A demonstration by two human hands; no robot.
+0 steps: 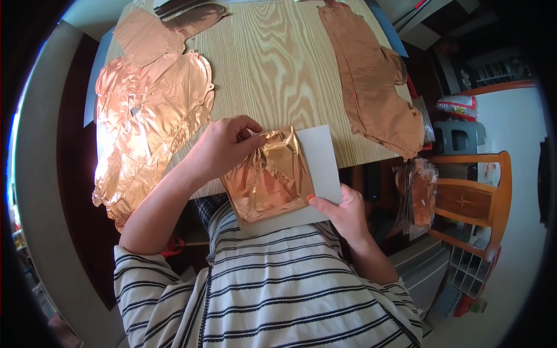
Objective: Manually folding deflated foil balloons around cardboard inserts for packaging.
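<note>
A stack of crinkled copper-coloured foil (281, 194) lies on a white board (322, 159), tilted above my lap at the table's near edge. My left hand (223, 142) is closed in a pinch at the foil's upper left edge, where the sheet is lifted and creased. With my right hand (347, 213), I grip the lower right corner of the white board, thumb on top and fingers underneath. Something small and orange shows at the tip of that thumb; I cannot tell what it is.
On the wood-grain table (267, 75), a large crumpled copper foil sheet (154, 104) spreads along the left and hangs over the near edge. Flatter copper foil pieces (371, 81) lie along the right. A wooden chair (473, 200) stands at right, beside plastic-wrapped copper pieces (422, 194).
</note>
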